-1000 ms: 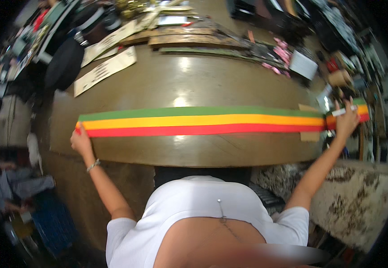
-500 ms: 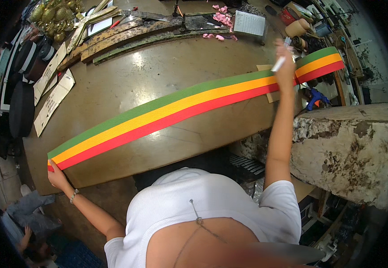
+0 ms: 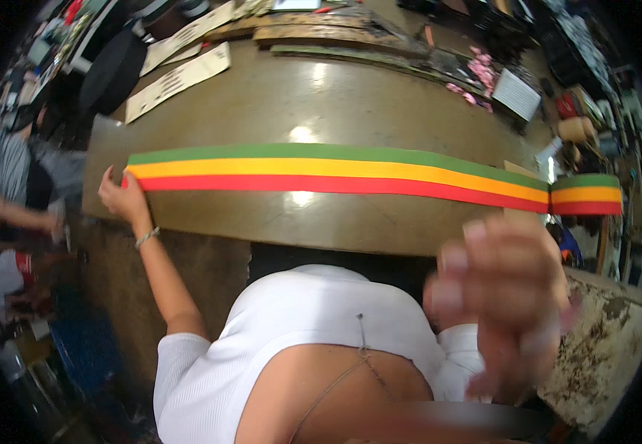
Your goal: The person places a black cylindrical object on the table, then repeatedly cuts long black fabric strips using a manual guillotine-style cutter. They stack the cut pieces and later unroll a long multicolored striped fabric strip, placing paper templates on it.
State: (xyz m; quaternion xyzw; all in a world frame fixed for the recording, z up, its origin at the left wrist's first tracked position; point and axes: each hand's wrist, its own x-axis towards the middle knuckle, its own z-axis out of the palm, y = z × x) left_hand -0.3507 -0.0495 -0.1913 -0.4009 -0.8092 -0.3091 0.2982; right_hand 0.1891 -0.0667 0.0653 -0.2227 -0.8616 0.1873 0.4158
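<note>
A long flat striped band [image 3: 336, 169], green, yellow and red, stretches across the brown table from left to right. At its left end my left hand [image 3: 123, 198] pinches the corner, with one finger standing off to the side. My right hand [image 3: 502, 285] is raised close to the camera, in front of the band's right part. Its fingers look curled but are blurred, and whether it holds anything is hidden. A narrow dark line crosses the band near its right end. A small whitish object [image 3: 549, 152] lies just behind that place, too blurred to name.
Cardboard pieces [image 3: 180, 80] and a large black roll [image 3: 114, 72] lie at the back left. Wooden boards [image 3: 336, 37] run along the table's far side. Pink scraps and a white sheet [image 3: 516, 95] sit at the back right. Another person's arm [image 3: 25, 214] shows at far left.
My right hand has come off the band's right part, where it held a white stick, and risen toward the camera. The view has turned, so the band now lies nearly level. My left hand stays at its end.
</note>
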